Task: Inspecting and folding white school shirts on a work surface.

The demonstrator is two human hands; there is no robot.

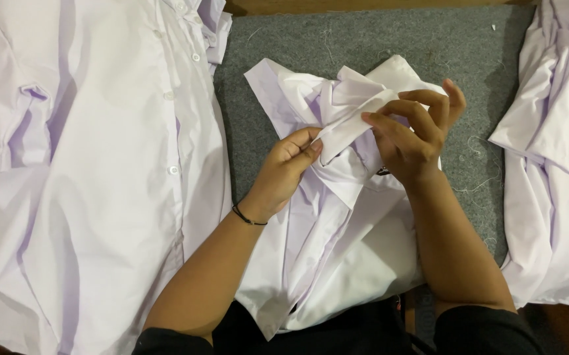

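Grey felt mat (363, 49): coarse, fuzzy work surface strewn with loose white threads; its near and side edges are covered by cloth, and a strip of brown wood shows past its far edge. Large white shirt (100, 184): smooth, pale woven cotton with lilac shadows in the folds, spread over the mat's left edge, a button placket with small white buttons (173, 169) running down it; cut off at the top, left and bottom of the view. Second white garment pile (554, 151): same cloth, draped over the mat's right edge, cut off at the right, its shape hard to make out. Middle white shirt (337, 250): lies at the centre of the mat, running to the near edge, crumpled at the far end, lower part hidden by the forearms; a small dark mark beside the right wrist is too small to read. Collar strip (353, 121): a stiff, folded band of the middle shirt, raised above the mat's centre between both hands. Right hand (413, 135): fingers curled together, thumb and forefinger clamped on the strip's far end. Left hand (288, 164): fingers bent, thumb pressing the strip's near end against them. Thin black band (248, 218): round the left wrist. Dark sleeves at the bottom edge, mostly cut off.
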